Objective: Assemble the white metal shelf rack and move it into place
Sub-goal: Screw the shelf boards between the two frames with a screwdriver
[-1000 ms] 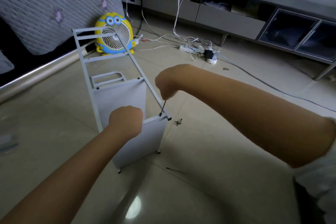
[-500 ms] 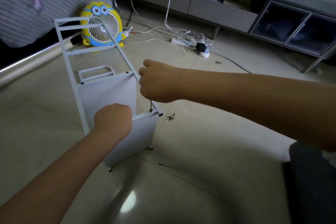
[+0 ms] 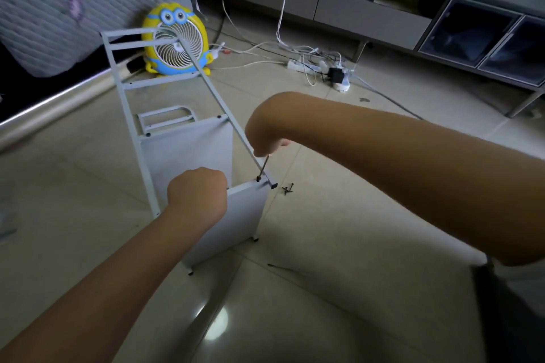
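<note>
The white metal shelf rack [image 3: 188, 153] lies on its side on the tiled floor, its ladder frame on top and two shelf panels standing upright beneath it. My left hand [image 3: 197, 193] grips the top edge of the nearer shelf panel [image 3: 236, 218]. My right hand [image 3: 265, 130] holds a thin dark screwdriver [image 3: 263, 168], its tip set on a screw at the frame's near corner. A few loose black screws [image 3: 287, 188] lie on the floor just right of that corner.
A yellow cartoon desk fan [image 3: 177, 38] stands behind the rack. A power strip with tangled cables [image 3: 318, 65] lies on the floor at the back. A grey low cabinet [image 3: 383, 9] runs along the far wall. A quilted mattress [image 3: 73, 0] leans at left.
My right hand has turned on the screwdriver, the wrist rolling over and back while the tip stays at the same corner. My left hand keeps its grip on the panel. The camera has shifted slightly.
</note>
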The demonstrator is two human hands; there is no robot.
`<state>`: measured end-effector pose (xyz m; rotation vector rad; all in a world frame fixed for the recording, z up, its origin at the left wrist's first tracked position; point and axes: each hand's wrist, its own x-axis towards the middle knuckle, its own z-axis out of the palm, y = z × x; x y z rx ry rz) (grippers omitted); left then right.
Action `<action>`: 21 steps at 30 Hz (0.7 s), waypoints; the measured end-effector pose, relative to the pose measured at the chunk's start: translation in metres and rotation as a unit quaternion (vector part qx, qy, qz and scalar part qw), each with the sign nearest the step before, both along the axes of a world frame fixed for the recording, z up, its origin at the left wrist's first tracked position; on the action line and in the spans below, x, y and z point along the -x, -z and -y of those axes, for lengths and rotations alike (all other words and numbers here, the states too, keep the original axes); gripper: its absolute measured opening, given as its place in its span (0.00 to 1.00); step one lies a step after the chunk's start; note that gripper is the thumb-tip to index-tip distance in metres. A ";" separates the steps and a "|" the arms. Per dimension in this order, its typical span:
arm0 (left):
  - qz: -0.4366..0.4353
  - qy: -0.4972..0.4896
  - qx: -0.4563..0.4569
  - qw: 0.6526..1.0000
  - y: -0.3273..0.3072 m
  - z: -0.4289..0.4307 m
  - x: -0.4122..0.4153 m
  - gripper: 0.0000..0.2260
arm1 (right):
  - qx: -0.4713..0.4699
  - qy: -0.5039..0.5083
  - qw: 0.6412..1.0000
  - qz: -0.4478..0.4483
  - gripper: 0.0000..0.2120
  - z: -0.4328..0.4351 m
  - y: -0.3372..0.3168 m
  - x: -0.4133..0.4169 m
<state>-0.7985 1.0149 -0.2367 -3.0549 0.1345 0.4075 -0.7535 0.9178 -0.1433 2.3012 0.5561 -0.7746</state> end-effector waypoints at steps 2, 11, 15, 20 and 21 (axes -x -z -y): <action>0.003 0.008 -0.008 1.000 0.002 -0.001 0.000 0.13 | -0.050 -0.060 0.997 0.025 0.18 0.012 0.000 0.008; -0.005 0.020 0.000 1.000 -0.001 0.001 -0.006 0.08 | -0.072 -0.214 0.970 0.086 0.16 0.014 -0.012 0.023; -0.004 0.023 -0.025 0.999 0.001 -0.001 -0.009 0.12 | -0.018 -0.266 0.959 0.100 0.17 0.015 -0.007 0.021; -0.038 0.049 -0.007 0.998 0.003 -0.006 -0.020 0.12 | -0.002 -0.254 0.963 0.093 0.17 0.017 -0.002 0.020; -0.049 0.053 0.005 0.997 0.002 -0.006 -0.022 0.11 | -0.022 -0.231 0.968 0.098 0.16 0.012 0.000 0.018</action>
